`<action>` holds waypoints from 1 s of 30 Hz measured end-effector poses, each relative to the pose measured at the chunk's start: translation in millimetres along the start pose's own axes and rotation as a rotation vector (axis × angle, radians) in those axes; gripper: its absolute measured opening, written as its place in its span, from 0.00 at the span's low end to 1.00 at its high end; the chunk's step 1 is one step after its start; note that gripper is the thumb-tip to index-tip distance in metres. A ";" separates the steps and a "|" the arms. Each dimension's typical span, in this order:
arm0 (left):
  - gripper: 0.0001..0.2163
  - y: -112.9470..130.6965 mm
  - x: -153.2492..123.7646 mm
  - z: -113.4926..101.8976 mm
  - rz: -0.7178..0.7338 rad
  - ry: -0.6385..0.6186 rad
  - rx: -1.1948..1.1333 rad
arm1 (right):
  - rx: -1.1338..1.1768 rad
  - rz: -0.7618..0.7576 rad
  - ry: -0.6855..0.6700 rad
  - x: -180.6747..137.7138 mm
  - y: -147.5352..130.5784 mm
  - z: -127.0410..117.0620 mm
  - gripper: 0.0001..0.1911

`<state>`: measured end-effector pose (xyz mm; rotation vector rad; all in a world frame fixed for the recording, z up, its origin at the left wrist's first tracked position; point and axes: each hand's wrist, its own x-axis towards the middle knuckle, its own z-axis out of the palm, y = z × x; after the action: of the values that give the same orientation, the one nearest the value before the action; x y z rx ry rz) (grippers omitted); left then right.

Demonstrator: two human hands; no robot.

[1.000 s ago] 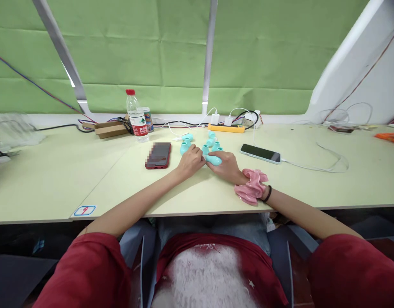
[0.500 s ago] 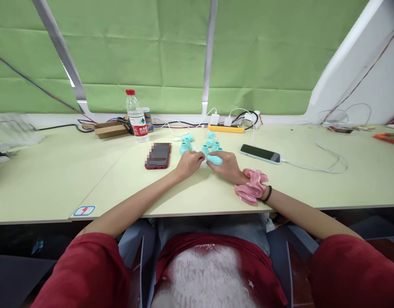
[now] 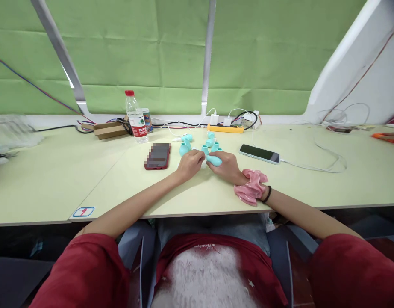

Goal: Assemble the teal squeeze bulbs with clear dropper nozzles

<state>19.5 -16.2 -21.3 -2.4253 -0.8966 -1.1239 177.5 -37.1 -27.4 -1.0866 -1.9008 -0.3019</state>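
Observation:
My right hand (image 3: 228,165) is closed around a turquoise bulb-shaped plastic piece (image 3: 214,161), its narrow end pointing left. Close against that end, my left hand (image 3: 190,164) has its fingers pinched together; whatever they hold is hidden. A small whitish piece (image 3: 204,164) shows below the fingertips, too small to name. Just beyond my hands stand several turquoise hollow bulb-shaped pieces (image 3: 183,149) with open tops, and others lie on their sides, such as one turquoise piece (image 3: 210,134) farther back. A pink scrunchie (image 3: 252,187) is around my right wrist.
A red-cased phone (image 3: 157,156) lies on the table (image 3: 120,188) to the left, and a charging phone (image 3: 260,154) to the right. Behind are a water bottle (image 3: 136,117), a can (image 3: 147,119), a cardboard box (image 3: 111,130) and a yellow power strip (image 3: 225,128). Another person's hand (image 3: 391,137) shows far right.
Both hands stay in nearly the same place around the turquoise piece. The view shifts very slightly; nothing else has visibly moved.

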 end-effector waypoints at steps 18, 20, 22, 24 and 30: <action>0.09 0.9 3.4 -0.6 0.156 -0.060 0.303 | 0.132 0.217 -0.032 5.6 -4.7 2.0 0.13; 0.09 -0.8 5.7 -5.0 0.123 -0.041 0.321 | 0.134 0.247 -0.026 6.0 -2.5 1.9 0.13; 0.09 -3.9 8.5 -10.1 0.082 -0.027 0.292 | 0.146 0.269 -0.019 6.4 1.6 1.5 0.13; 0.07 -8.2 10.6 -13.5 0.022 -0.025 0.215 | 0.166 0.275 -0.003 7.1 6.2 0.9 0.13; 0.07 -21.6 5.5 -3.6 -0.179 -0.170 -0.042 | 0.240 0.288 0.093 10.3 10.8 -1.6 0.14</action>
<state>6.0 0.4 -14.1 -2.5469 -1.1746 -1.0148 184.7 -25.9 -20.5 -1.1423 -1.6246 0.0378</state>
